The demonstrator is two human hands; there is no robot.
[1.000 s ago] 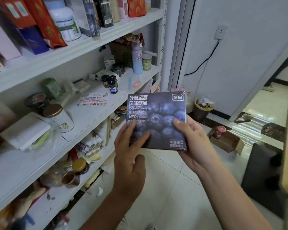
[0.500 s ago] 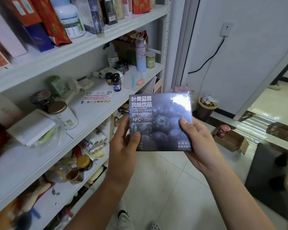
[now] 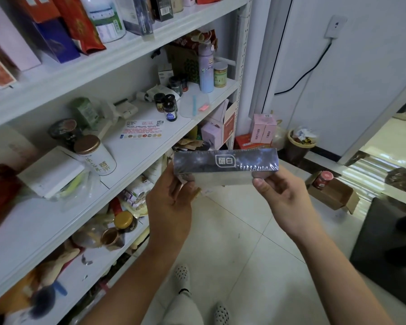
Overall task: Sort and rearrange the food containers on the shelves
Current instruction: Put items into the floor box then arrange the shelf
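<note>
Head view. A flat dark-blue box (image 3: 225, 161), wrapped in glossy film, is held in the air by both hands in front of a white shelf unit (image 3: 240, 95), over the tiled floor (image 3: 232, 242) and touching neither. The long axis of the box runs level from left to right across the view. A narrow side panel bearing a white framed logo faces up towards the camera, and the logo reads upright. One broad face hangs below that panel, foreshortened and washed out by glare. The left end of the box lies close to the front edge of the middle shelf (image 3: 138, 158); the right end points towards the wall.

The left hand (image 3: 171, 205) grips the left end, thumb on the near broad face, fingers curled behind it. The right hand (image 3: 281, 198) pinches the right end, thumb on the near face, remaining fingers under and behind.

On the middle shelf a white tin with a brown lid (image 3: 95, 154) lies tilted on its side, beside a printed card (image 3: 143, 129), a cluster of small dark jars (image 3: 170, 109) and an upright lavender bottle (image 3: 206, 69). On the floor to the right an open cardboard carton (image 3: 333, 195) holds a red-lidded jar (image 3: 323, 179); a waste basket (image 3: 300, 144) stands against the wall.
</note>
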